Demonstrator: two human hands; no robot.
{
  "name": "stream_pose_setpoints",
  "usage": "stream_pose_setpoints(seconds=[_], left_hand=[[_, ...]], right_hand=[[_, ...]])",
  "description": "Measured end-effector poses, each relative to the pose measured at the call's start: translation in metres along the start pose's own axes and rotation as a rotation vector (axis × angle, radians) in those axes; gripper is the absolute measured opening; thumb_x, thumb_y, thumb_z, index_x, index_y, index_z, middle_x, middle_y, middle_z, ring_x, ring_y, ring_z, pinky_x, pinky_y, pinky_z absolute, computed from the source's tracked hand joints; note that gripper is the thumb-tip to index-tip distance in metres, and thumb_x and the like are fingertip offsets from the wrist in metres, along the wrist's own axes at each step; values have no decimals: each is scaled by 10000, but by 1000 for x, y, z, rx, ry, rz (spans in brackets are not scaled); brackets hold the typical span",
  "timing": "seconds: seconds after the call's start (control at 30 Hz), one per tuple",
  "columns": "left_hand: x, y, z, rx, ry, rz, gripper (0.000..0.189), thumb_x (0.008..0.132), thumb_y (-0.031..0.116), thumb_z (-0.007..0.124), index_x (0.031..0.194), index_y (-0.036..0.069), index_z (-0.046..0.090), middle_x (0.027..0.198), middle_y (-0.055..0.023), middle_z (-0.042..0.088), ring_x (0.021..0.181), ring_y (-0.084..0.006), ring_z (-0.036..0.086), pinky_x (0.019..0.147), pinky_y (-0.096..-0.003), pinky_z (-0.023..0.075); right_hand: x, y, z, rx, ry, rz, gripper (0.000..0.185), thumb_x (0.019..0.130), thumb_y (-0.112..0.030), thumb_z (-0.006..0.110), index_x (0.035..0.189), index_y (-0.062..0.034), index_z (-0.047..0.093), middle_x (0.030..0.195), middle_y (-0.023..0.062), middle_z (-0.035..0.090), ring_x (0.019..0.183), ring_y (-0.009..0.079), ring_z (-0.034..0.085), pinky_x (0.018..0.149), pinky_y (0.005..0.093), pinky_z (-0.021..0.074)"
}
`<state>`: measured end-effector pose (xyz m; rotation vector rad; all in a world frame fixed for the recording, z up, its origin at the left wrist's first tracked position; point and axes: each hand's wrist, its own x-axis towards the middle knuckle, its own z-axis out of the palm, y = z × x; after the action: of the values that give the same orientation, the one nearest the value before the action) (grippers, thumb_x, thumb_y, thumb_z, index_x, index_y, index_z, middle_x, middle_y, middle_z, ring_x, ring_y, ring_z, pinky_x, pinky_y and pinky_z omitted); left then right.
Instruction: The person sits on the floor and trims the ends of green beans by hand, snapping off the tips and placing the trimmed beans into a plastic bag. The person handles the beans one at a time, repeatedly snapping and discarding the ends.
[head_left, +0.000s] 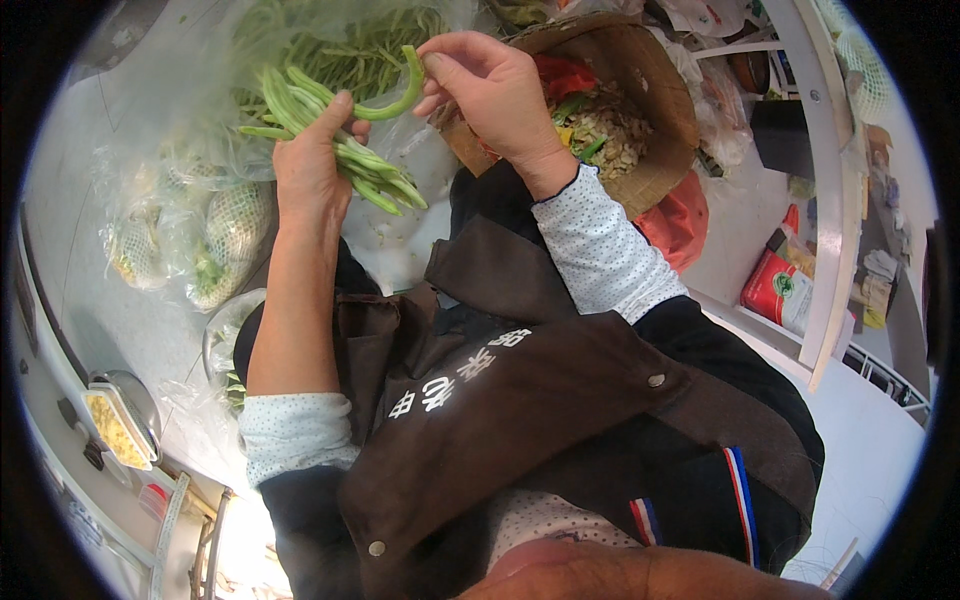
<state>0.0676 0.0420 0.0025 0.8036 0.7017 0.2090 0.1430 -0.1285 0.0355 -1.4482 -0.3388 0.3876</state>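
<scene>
My left hand (319, 157) is closed around a bundle of green beans (371, 169), whose ends stick out on both sides. A single curved green bean (410, 86) reaches from the thumb of that hand to my right hand (484, 94), whose thumb and forefinger pinch it near its upper end. The other fingers of my right hand are loosely curled. Behind the bundle, a large heap of green beans (360, 49) lies in a clear plastic bag, partly hidden by its hazy film.
A cardboard box (667, 90) with vegetable scraps (611, 131) stands beside my right forearm. Netted vegetables (236, 221) in plastic lie on the left. A white plastic sheet (401, 240) lies between my knees. A red bag (679, 225) lies by the box, near a white frame (829, 225).
</scene>
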Motion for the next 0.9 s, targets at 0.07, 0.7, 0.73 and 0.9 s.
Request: stream_pose_setpoints(seconds=[0.07, 0.7, 0.73, 0.9], left_hand=[[0, 0, 0, -26, 15, -33, 165, 883, -3, 725, 992, -8, 602, 889, -102, 654, 665, -198, 643, 593, -313, 547], [3, -6, 0, -7, 2, -52, 190, 894, 34, 732, 1010, -9, 588, 881, -91, 627, 663, -190, 624, 593, -300, 548], [4, -6, 0, -45, 1, -72, 192, 893, 18, 723, 1022, -14, 585, 895, -94, 630, 663, -193, 626, 585, -302, 543], [3, -3, -3, -139, -76, -161, 179, 915, 13, 689, 1040, -11, 562, 878, -86, 594, 640, -187, 592, 564, -298, 530]], right_hand=[[0, -1, -3, 11, -11, -6, 185, 974, -84, 637, 1115, 29, 679, 883, 80, 702, 731, 179, 719, 669, 284, 583], [-3, 0, -2, -131, -67, -4, 169, 943, -43, 640, 1088, 35, 676, 926, 85, 713, 746, 181, 728, 669, 278, 582], [-3, 0, -2, -82, -71, 5, 167, 943, -45, 637, 1085, 34, 675, 919, 81, 712, 734, 177, 725, 660, 278, 582], [1, -4, -10, 8, 26, 95, 189, 967, -127, 617, 1093, 11, 648, 788, 27, 648, 655, 150, 690, 585, 271, 548]])
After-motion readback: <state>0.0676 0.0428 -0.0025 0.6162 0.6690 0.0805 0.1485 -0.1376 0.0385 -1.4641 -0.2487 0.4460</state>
